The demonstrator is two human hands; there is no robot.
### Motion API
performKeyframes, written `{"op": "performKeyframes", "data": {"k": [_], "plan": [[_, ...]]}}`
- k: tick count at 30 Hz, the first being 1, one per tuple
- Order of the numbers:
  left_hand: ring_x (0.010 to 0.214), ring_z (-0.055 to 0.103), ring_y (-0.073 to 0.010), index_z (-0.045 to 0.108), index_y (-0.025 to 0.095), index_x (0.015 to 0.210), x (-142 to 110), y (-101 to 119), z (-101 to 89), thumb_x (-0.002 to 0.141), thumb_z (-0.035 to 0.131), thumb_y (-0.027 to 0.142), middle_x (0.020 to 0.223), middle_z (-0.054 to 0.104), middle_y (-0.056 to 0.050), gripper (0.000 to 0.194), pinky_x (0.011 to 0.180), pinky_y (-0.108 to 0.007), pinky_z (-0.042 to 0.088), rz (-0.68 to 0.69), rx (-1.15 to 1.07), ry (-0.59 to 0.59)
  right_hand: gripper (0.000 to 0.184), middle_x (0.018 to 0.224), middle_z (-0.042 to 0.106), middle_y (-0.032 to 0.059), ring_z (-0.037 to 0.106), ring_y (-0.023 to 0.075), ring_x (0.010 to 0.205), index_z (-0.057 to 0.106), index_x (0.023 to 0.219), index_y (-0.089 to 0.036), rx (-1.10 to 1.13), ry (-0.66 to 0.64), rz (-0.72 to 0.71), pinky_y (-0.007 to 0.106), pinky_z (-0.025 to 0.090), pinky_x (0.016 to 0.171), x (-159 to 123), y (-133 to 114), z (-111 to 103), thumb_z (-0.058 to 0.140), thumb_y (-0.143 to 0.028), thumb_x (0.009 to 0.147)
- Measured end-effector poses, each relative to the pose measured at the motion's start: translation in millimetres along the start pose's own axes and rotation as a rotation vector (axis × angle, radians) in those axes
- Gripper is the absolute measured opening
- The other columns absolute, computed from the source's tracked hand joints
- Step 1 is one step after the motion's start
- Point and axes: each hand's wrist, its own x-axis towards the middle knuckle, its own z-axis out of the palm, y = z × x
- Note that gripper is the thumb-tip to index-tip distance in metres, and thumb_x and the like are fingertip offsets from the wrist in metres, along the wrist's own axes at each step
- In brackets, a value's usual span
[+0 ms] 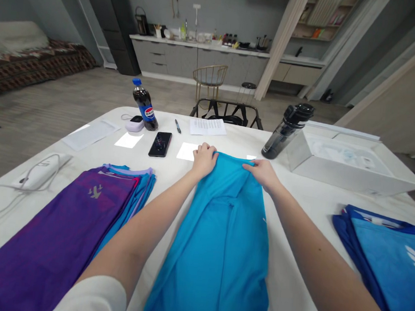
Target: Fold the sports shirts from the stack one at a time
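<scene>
A bright blue shirt lies stretched along the middle of the white table, folded lengthwise. My left hand is closed on its far left corner. My right hand pinches the far right corner of the same edge. Both arms reach straight out over the cloth.
A stack of folded shirts with a purple one on top lies at the left, and blue shirts at the right. Beyond are a phone, a cola bottle, a pen, papers, a dark water bottle, an open white box and a white corded device.
</scene>
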Motion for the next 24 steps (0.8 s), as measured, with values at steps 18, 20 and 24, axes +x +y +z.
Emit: {"op": "performKeyframes", "data": {"k": [18, 20, 24], "plan": [[0.119, 0.057, -0.0259, 0.064, 0.02, 0.125, -51.0, 12.9, 8.2, 0.101, 0.047, 0.024, 0.131, 0.061, -0.011, 0.03, 0.104, -0.042, 0.046, 0.498, 0.018, -0.143, 0.047, 0.119, 0.065, 0.0149, 0.064, 0.0301, 0.101, 0.057, 0.134, -0.019, -0.426, 0.266, -0.012, 0.038, 0.049, 0.082, -19.5, 44.5, 4.4, 0.06, -0.042, 0.093], [0.12, 0.06, -0.0236, 0.065, 0.019, 0.126, -76.7, 11.5, 4.5, 0.103, 0.042, 0.025, 0.133, 0.062, -0.011, 0.033, 0.106, -0.039, 0.047, 0.532, -0.03, -0.182, 0.041, 0.124, 0.061, 0.017, 0.061, 0.0318, 0.107, 0.058, 0.131, -0.018, -0.478, 0.308, -0.132, 0.04, 0.048, 0.086, -43.1, 33.3, 11.3, 0.052, -0.04, 0.098], [0.134, 0.056, -0.0255, 0.061, 0.016, 0.137, -128.9, 12.0, 3.5, 0.106, 0.038, 0.034, 0.146, 0.058, -0.013, 0.043, 0.115, -0.041, 0.043, 0.438, -0.022, -0.22, 0.037, 0.12, 0.064, 0.0149, 0.06, 0.0309, 0.109, 0.063, 0.124, -0.02, -0.513, 0.162, -0.316, 0.041, 0.045, 0.092, -101.2, 17.1, 32.7, 0.047, -0.043, 0.102]]}}
